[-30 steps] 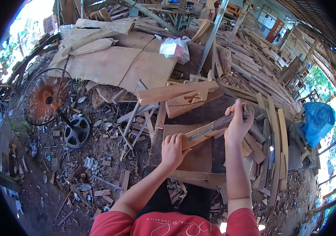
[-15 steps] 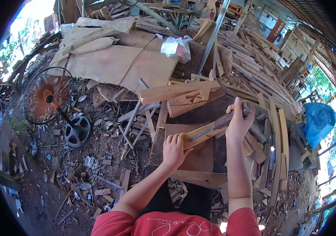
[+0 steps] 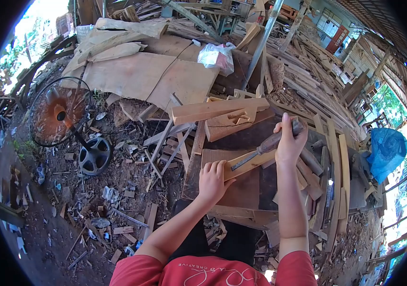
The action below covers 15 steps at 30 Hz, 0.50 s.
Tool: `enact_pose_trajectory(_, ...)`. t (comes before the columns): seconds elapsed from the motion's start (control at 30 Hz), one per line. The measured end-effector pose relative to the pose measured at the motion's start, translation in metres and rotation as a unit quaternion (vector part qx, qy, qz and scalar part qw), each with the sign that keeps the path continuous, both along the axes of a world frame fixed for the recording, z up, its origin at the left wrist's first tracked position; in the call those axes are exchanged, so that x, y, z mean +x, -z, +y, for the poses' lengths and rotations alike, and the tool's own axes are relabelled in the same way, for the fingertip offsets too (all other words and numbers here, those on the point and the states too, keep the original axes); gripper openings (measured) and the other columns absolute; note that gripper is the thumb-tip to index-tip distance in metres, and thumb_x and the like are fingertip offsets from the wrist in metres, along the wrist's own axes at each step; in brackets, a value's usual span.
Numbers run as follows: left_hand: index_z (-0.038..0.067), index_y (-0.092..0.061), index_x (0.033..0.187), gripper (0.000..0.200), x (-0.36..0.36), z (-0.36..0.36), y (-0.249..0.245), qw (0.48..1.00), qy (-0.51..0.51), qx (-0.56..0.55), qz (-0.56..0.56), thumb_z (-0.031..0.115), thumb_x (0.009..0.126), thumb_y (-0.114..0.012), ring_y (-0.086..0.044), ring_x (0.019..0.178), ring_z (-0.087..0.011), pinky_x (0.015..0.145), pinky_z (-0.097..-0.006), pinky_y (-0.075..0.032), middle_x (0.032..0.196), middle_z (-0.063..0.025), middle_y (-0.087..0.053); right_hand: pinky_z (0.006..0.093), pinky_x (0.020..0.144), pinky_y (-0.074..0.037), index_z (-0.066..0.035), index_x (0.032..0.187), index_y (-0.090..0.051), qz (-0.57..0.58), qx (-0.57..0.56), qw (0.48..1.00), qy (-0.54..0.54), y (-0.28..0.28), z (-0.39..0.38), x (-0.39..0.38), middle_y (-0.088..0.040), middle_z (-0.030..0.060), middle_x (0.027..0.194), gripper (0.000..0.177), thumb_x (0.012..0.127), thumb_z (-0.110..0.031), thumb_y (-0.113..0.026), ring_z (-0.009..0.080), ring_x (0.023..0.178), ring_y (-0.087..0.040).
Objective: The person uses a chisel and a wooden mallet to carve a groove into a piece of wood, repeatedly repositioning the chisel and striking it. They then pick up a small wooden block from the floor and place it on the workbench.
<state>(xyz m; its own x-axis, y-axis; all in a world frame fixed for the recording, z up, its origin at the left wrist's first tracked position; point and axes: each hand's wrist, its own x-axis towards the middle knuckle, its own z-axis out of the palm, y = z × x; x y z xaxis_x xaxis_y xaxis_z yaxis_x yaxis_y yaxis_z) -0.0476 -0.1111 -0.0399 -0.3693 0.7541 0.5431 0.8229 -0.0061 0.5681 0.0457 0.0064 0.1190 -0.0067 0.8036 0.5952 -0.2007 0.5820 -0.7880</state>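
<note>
My right hand (image 3: 291,143) is wrapped round the wooden handle of a chisel (image 3: 269,143), thumb pointing up. The chisel's metal blade slants down to the left, its tip at the top face of a narrow wooden piece (image 3: 255,166). That piece lies at an angle on a brown board (image 3: 244,190) on the workbench. At its left end, my left hand (image 3: 213,181) grips the piece, with fingers over the far side and thumb along the near side. Just beyond lie two thicker wood blocks (image 3: 222,110), one resting against a notched one.
On the right side of the bench are several wooden tool handles and strips (image 3: 310,176). A standing fan (image 3: 60,116) is at the left on littered ground. Behind are large wood sheets (image 3: 137,78), a plastic bag (image 3: 217,58) and stacked planks. A blue bag (image 3: 387,150) hangs at the right.
The chisel's handle is raised slightly, so its blade stands a little steeper against the wooden piece. My left hand keeps its hold. The whole view has shifted slightly.
</note>
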Motion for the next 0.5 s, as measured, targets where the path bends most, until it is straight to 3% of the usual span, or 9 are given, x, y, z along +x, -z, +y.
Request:
enact_pose_trajectory(0.23, 0.004, -0.05, 0.109, 0.059, -0.001, 0.0, 0.0, 1.0, 0.001, 0.006, 0.009, 0.032, 0.062, -0.073, -0.049, 0.096, -0.0267, 0.08, -0.0372, -0.039, 0.104, -0.0079, -0.054, 0.0241, 0.049, -0.041, -0.004, 0.084, -0.041, 0.056, -0.049, 0.997, 0.017, 0.01, 0.017, 0.007, -0.048, 0.0038, 0.064, 0.022, 0.084, -0.013, -0.061, 0.0104, 0.05, -0.049)
enact_pose_trajectory(0.5, 0.004, -0.05, 0.109, 0.06, -0.002, 0.0, 0.001, 1.0, 0.001, 0.009, 0.011, 0.033, 0.062, -0.073, -0.049, 0.095, -0.0268, 0.08, -0.0372, -0.04, 0.103, -0.0084, -0.055, 0.0244, 0.049, -0.041, -0.003, 0.086, -0.041, 0.043, -0.057, 0.997, 0.026, 0.01, 0.016, 0.006, -0.047, 0.0038, 0.069, 0.023, 0.084, -0.013, -0.061, 0.0108, 0.05, -0.049)
